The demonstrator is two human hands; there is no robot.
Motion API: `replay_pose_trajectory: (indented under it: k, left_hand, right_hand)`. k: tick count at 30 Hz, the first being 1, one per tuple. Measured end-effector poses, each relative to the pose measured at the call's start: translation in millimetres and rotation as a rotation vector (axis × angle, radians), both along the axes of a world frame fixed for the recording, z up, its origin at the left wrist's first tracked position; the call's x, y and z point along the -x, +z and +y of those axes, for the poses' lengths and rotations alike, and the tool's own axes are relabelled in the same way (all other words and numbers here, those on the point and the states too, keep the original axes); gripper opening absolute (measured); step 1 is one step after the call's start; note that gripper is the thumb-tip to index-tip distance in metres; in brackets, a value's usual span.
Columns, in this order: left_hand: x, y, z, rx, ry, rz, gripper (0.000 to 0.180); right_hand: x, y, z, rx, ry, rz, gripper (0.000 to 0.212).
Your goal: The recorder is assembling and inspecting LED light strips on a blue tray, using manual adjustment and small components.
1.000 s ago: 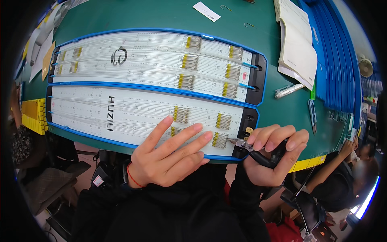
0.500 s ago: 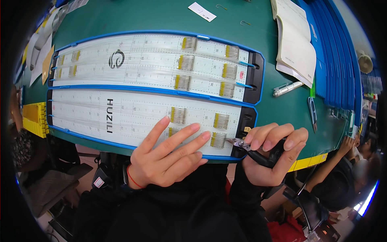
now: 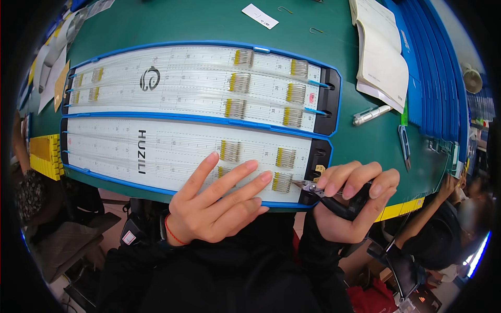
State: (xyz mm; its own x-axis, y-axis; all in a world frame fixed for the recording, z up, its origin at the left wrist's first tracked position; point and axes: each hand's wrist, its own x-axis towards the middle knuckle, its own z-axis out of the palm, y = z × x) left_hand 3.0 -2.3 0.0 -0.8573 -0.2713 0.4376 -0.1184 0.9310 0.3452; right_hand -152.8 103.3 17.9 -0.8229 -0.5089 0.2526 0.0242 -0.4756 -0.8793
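Observation:
A long blue-rimmed rig case (image 3: pixel 203 122) lies opened flat on the table, both halves with white ruled panels. Fine lines run lengthwise over them to rows of fishing hooks (image 3: pixel 241 82) with yellow-wrapped shanks. My left hand (image 3: pixel 214 203) rests with fingers spread on the near half, partly covering one hook row. In my right hand (image 3: pixel 357 198), fingers wrap round black-handled nippers (image 3: pixel 342 204). Their metal jaws point left, at the ends of the near-right row of hooks (image 3: pixel 283 182); whether they touch a line is too small to tell.
Two loose hooks (image 3: pixel 316 31) and a white slip (image 3: pixel 260 16) lie beyond the case. To the right are an open notebook (image 3: pixel 383 62), a silver pen (image 3: pixel 371 115), small thread snips (image 3: pixel 404 148) and stacked blue cases (image 3: pixel 433 73). A co-worker's arm (image 3: pixel 425 216) reaches in at far right.
Hardly anything differs. The nippers and my right hand have shifted very slightly; my left hand stays in the same place on the panel.

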Motion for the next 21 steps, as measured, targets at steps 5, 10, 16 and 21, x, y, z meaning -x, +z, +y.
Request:
replay_pose_trajectory:
  k: [5, 10, 16, 21]
  left_hand:
    - [0.1, 0.5, -0.3, 0.009, 0.000, 0.005, 0.019]
    - [-0.4, -0.2, 0.0, 0.010, 0.004, 0.001, 0.019]
    - [-2.3, -2.1, -0.9, 0.013, -0.024, -0.019, 0.020]
    - [-1.8, -1.1, -0.9, 0.014, -0.025, -0.019, 0.020]
  right_hand:
    - [-0.8, 1.1, 0.7, 0.043, -0.015, -0.065, 0.025]
    - [-0.9, 1.1, 0.1, 0.014, -0.002, -0.038, 0.024]
    - [0.7, -0.3, 2.2, 0.010, 0.026, -0.022, 0.022]
    - [1.1, -0.2, 2.0, 0.017, 0.032, -0.023, 0.021]
